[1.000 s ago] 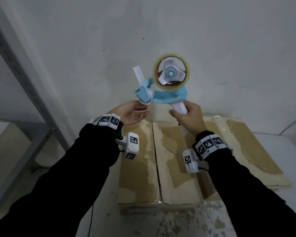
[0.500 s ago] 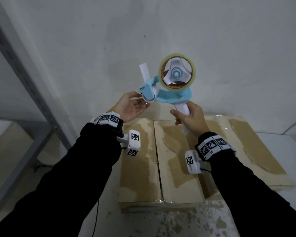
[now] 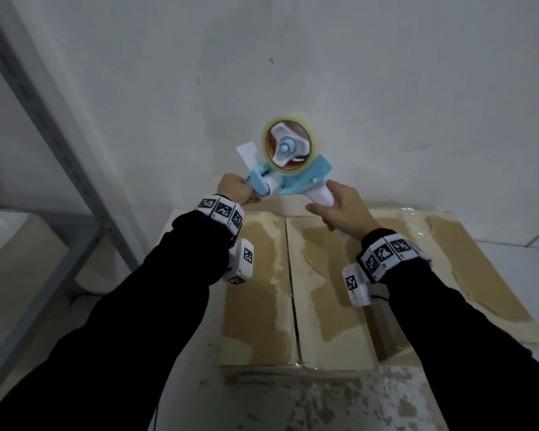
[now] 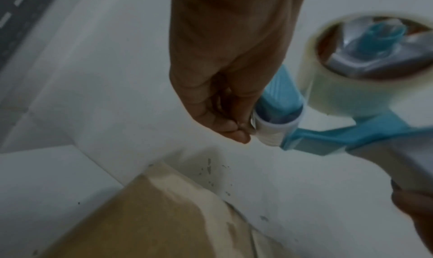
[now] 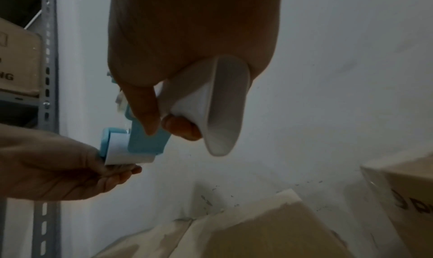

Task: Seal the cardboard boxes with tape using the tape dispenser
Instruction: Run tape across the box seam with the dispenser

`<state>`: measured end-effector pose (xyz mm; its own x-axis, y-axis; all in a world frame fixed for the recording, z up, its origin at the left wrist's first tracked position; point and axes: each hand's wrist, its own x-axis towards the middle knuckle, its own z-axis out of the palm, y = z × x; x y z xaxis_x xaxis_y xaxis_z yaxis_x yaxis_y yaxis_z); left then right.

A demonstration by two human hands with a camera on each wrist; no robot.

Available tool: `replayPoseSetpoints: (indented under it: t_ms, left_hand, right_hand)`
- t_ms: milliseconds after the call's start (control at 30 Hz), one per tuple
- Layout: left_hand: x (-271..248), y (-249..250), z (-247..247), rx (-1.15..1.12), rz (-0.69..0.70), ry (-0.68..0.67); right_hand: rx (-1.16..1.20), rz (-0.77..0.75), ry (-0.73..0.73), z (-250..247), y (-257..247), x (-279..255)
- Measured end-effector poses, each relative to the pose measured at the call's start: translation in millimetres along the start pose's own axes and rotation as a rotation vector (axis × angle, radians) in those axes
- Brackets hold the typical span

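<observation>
From the head camera, the tape dispenser (image 3: 296,178) is held up in the air above the far end of the cardboard box (image 3: 293,293), in front of the white wall (image 3: 324,73). The right hand (image 3: 344,209) wraps its fingers round the white handle at the dispenser's lower right, while the left hand (image 3: 235,189) closes thumb and fingers on the roller end at its lower left. The roll of clear tape (image 3: 291,147) sits on top of the blue frame, and a white tab stands up just left of the roll. The box lies below the dispenser with its two top flaps meeting in a seam that runs away from the camera; a second box (image 3: 467,269) lies just to the right of it, both on a speckled white table (image 3: 324,402). A grey metal shelf upright (image 3: 63,141) slants well to the left of the dispenser. In the left wrist view, the left hand (image 4: 225,76) pinches with curled fingertips right at the white roller of the dispenser (image 4: 328,132); whether a tape end lies between them cannot be told. The tape roll (image 4: 346,93) sits just right of the hand, the box (image 4: 164,225) below. In the right wrist view, the right hand (image 5: 187,49) grips the white handle of the dispenser (image 5: 211,104), thumb laid on the blue frame, and the left hand (image 5: 58,167) holds the roller end at lower left, above the box (image 5: 246,234).
</observation>
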<state>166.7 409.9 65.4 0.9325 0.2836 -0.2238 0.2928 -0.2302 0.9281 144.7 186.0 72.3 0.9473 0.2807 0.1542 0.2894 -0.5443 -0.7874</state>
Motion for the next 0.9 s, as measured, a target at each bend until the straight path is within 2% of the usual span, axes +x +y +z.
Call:
replayPoseSetpoints:
  t_ms: [100,200,267,367,500,667,900]
  left_hand:
    - [12,-12,-2,0.134,0.064,0.083]
    - [23,-23,-8,0.146,0.067,0.084]
    - [28,-27,-13,0.091,0.028,0.033]
    - [24,-24,-21,-0.052,-0.101,-0.038]
    - [17,-21,-22,-0.236,-0.222,-0.052]
    - [19,-22,-30,-0.338,-0.245,-0.053]
    - [26,-22,-26,-0.319,-0.231,-0.082]
  right_hand:
    - [-0.1,-0.027,-0.049,4,-1,15]
    - [-0.166,-0.054,-0.109,4,-6,29]
    - [-0.187,-0.051,-0.154,3,-9,38]
    - [-0.168,-0.006,-0.214,-2,-9,49]
    - [-0.148,0.033,-0.294,-9,-8,59]
    - [-0.137,0.044,-0.333,-19,-4,65]
    - [-0.14,0.056,-0.344,-23,6,71]
